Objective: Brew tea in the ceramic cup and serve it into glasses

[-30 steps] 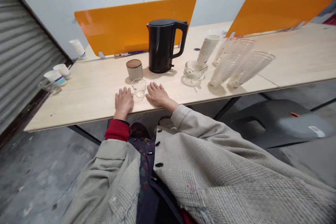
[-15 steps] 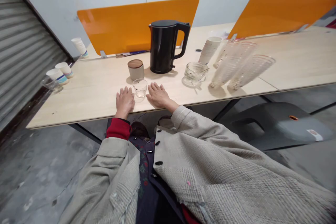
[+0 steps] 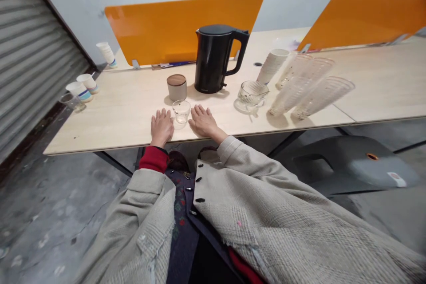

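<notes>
Glass tumbler [image 3: 181, 111] stands on the table [image 3: 100, 131] between the left grip [image 3: 162, 127] and the right grip [image 3: 203, 120]. Both lie flat and open, holding nothing, just beside it, and a black kettle [image 3: 213, 64] stands behind.

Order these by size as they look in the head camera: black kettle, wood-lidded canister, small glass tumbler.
Black kettle largest; then wood-lidded canister and small glass tumbler look alike, so I cannot rank them.

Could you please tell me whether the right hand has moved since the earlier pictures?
No, the right hand sits where it was, the same gap from the small clear glass; only the head view shifted.
</notes>
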### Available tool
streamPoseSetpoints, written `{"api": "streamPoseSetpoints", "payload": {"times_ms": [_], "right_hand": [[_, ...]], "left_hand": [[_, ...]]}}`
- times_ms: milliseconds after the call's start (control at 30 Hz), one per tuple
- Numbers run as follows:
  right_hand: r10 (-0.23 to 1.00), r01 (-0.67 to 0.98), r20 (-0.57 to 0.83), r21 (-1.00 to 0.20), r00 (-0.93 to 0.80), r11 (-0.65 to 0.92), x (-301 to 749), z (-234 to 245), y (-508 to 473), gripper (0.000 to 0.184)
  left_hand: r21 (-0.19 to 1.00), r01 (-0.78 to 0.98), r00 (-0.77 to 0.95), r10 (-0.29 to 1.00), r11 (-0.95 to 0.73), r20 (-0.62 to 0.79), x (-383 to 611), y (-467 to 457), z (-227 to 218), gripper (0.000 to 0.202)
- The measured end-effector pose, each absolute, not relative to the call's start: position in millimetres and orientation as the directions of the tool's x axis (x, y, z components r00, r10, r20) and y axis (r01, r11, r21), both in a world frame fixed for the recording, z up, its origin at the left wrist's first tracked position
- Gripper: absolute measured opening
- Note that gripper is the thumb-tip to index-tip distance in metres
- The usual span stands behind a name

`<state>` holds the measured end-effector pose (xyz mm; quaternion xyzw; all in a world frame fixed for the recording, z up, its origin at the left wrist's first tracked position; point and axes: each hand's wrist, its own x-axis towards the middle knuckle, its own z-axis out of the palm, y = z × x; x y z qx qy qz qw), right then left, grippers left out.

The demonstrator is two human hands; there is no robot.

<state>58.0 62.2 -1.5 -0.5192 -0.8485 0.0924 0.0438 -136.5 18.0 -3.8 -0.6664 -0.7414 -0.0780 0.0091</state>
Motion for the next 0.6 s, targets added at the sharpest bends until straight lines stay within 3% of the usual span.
{"api": "streamPoseSetpoints", "payload": {"times_ms": [600], "right_hand": [[0.891, 0.878, -0.048, -0.204, -0.451, 0.433, 57.8, 6.4, 54.0, 0.072]], "left_hand": [[0.114, 0.987, -0.13, 0.981, 0.114, 0.143, -136.1, 17.2, -10.7, 0.063]]}}
